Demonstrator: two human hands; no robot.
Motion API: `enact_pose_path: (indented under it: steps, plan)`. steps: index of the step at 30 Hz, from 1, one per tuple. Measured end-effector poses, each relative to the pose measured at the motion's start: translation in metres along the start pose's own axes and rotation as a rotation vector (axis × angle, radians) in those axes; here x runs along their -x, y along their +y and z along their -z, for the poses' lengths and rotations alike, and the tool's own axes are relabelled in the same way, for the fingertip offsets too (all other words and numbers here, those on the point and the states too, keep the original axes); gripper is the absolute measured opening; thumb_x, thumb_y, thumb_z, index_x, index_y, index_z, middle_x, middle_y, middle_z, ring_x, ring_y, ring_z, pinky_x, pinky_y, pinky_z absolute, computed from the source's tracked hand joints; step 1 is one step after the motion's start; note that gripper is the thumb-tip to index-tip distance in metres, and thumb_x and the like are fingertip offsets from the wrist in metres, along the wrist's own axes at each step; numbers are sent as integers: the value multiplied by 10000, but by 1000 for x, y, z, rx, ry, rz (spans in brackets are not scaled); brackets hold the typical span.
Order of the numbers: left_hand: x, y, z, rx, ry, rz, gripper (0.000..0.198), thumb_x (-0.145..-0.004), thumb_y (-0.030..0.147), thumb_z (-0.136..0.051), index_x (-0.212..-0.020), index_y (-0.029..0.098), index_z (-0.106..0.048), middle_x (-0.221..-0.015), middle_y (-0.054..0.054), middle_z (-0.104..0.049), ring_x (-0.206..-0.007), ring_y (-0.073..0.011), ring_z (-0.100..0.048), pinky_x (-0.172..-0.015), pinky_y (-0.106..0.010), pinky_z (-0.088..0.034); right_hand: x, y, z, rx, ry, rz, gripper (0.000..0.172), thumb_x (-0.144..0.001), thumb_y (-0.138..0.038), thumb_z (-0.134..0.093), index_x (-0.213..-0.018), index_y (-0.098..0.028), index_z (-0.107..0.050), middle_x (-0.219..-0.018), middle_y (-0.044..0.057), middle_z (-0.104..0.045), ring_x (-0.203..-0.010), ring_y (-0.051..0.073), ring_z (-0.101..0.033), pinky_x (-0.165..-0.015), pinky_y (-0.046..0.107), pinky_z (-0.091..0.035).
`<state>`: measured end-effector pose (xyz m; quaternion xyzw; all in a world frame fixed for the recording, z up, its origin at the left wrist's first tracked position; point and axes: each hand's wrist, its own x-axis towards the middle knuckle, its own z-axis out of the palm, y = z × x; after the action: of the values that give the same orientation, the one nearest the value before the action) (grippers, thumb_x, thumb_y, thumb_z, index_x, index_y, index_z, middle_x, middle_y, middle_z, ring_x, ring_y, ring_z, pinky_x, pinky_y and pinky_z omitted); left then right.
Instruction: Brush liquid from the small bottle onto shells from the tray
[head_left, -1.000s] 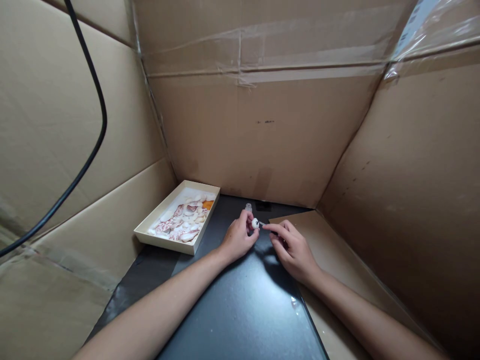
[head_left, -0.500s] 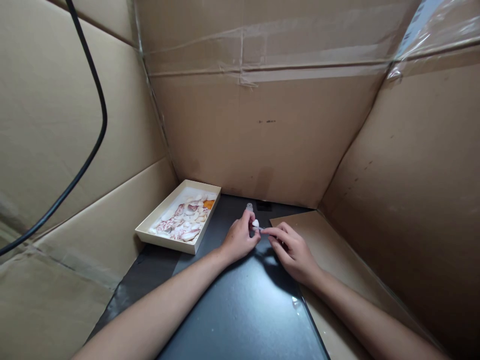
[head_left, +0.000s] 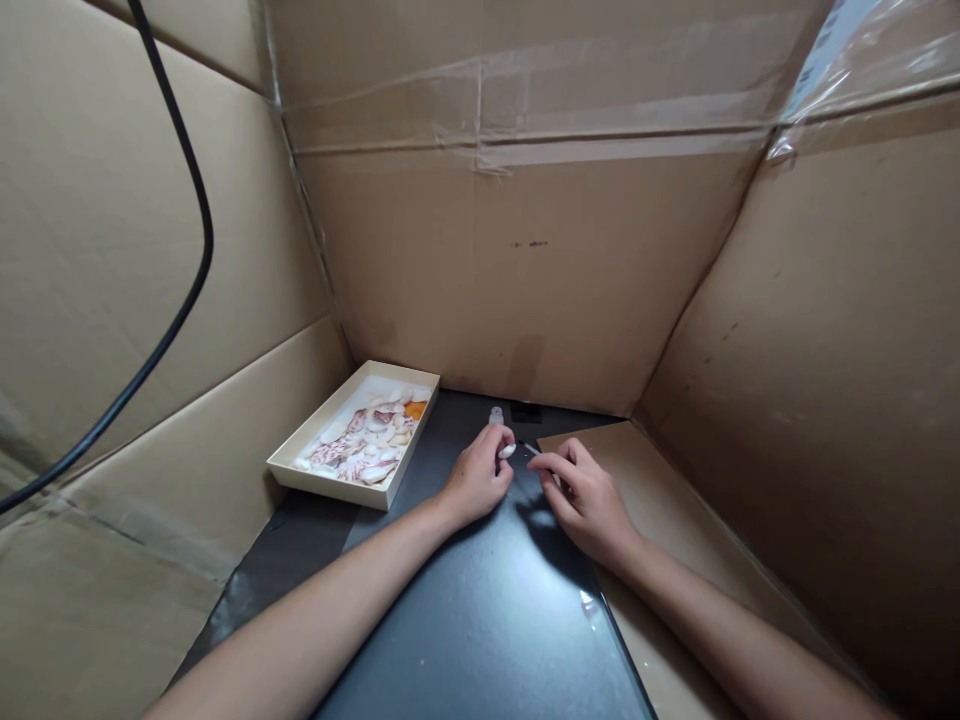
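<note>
Between the fingertips of my left hand point(head_left: 477, 474) is a small white piece point(head_left: 507, 452), perhaps a shell. My right hand point(head_left: 586, 496) pinches a thin brush-like tool point(head_left: 529, 448), its tip pointing left toward the white piece with a small gap between them. Just beyond my left hand stands a small clear bottle point(head_left: 496, 415). A cream box point(head_left: 330, 486) holding many shells and a white sheet lies to the left of my hands.
Cardboard walls point(head_left: 465, 260) surround the dark table point(head_left: 480, 630). A cardboard sheet point(head_left: 675, 500) lies along the right side. A small black object point(head_left: 525, 412) is at the back edge. A black cable point(head_left: 202, 200) hangs at the left.
The tool in my right hand has moved away from the white piece and its tip now points more upward. The white piece has turned in my left fingers.
</note>
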<state>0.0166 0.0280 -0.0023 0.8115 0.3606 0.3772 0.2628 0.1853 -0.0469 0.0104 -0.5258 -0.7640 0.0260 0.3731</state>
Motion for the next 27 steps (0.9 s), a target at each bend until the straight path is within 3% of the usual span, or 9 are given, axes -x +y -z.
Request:
enact_pose_path:
  steps: [4, 9, 15, 21, 25, 27]
  plan:
    - [0, -1, -1, 25, -9, 9, 268, -717, 44, -441, -943, 186, -468, -838, 4, -514, -727, -105, -482, -677, -217, -371, 0, -1, -1, -47, -55, 102, 262, -899, -177, -454, -1057, -247, -650, -868, 34, -487, -730, 145, -543, -669, 246, -445]
    - [-1, -2, -2, 49, 12, 51, 217, -757, 91, -472, -950, 187, -450, -780, 24, -496, -653, -88, -456, -635, -209, -366, 0, 2, -2, 0, -18, -23, 213, -888, -192, -476, -1000, -238, -652, -833, 21, -485, -677, 134, -527, -626, 246, -432]
    - [1, -1, 0, 118, -24, 94, 226, -773, 148, -522, -972, 198, -427, -809, 25, -531, -641, -81, -502, -622, -203, -382, 2, -3, -1, -89, -65, 67, 264, -912, -209, -452, -1087, -258, -644, -895, 39, -515, -755, 149, -559, -690, 261, -464]
    - [1, 0, -1, 101, -11, 89, 159, -818, 171, -496, -960, 196, -430, -785, 33, -522, -575, -65, -467, -592, -199, -360, 0, -1, 0, 14, -30, -67, 238, -904, -248, -477, -1071, -257, -645, -914, 37, -524, -728, 149, -567, -642, 256, -466]
    - [2, -2, -1, 78, -17, 66, 105, -832, 164, -475, -931, 189, -451, -781, 24, -514, -620, -80, -461, -610, -204, -363, 0, -1, 0, 21, -57, -51, 243, -902, -250, -477, -1085, -266, -637, -934, 38, -523, -755, 155, -576, -665, 262, -469]
    - [2, -2, 0, 79, -13, 52, 180, -824, 140, -470, -998, 186, -466, -825, 7, -526, -676, -93, -482, -648, -213, -389, 1, -2, 0, -3, -65, -52, 239, -903, -246, -476, -1080, -262, -636, -929, 37, -520, -749, 153, -573, -663, 259, -468]
